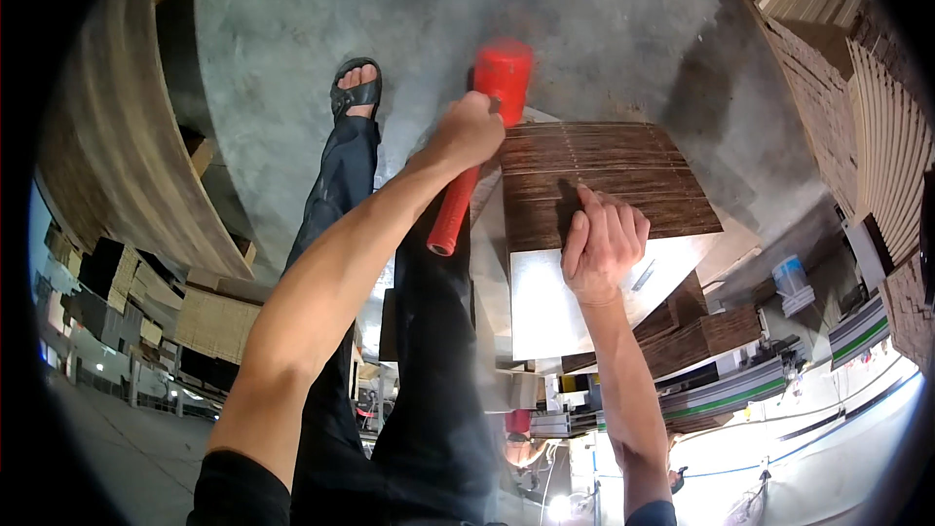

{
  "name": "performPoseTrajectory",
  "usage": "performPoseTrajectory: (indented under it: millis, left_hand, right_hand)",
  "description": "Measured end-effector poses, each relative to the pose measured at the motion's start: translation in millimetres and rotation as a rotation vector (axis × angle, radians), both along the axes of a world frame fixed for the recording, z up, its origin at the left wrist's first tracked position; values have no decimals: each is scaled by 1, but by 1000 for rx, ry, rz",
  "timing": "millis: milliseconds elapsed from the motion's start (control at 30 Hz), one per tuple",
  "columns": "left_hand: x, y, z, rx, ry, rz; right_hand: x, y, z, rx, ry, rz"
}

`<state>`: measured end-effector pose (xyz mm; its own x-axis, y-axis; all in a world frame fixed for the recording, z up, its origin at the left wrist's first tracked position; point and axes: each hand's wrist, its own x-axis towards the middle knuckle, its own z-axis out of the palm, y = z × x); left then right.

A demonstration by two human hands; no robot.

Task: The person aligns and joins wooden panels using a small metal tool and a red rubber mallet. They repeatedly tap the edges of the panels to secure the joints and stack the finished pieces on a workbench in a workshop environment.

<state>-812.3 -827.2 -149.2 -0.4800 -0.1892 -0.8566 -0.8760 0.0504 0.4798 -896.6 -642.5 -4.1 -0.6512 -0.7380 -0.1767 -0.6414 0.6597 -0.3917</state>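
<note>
My left hand (469, 134) is wrapped around the handle of a red mallet (503, 78), close under its head, with the rest of the handle slanting down toward my leg. Just right of the mallet is a box-like piece made of dark brown wood-grain boards (604, 151), with a bright white face (541, 302) on the near side. On the near edge of the brown top rests my right hand (606, 239); its index finger points away from me and the other fingers are bent. Nothing shows in it, though its palm side is hidden.
A large curved-looking wood-grain panel (117, 117) stands at the left. Stacked boards (818, 88) rise at the right. A white and blue container (792, 278) sits right of the box. My sandalled foot (356, 90) is on the grey concrete floor (419, 0).
</note>
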Motion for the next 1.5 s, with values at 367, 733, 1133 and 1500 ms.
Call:
performPoseTrajectory:
  millis: [367, 733, 1133, 1500]
  left_hand:
    - [-11, 3, 12, 7, -90, -152]
    - [-4, 2, 21, -39, -39, -129]
    - [5, -4, 21, -39, -52, -83]
    - [16, 0, 3, -71, -45, -134]
  right_hand:
    - [0, 2, 1, 6, -7, -1]
    - [1, 1, 2, -14, 8, -2]
    - [1, -1, 2, -21, 10, 3]
    - [0, -1, 0, -28, 3, 3]
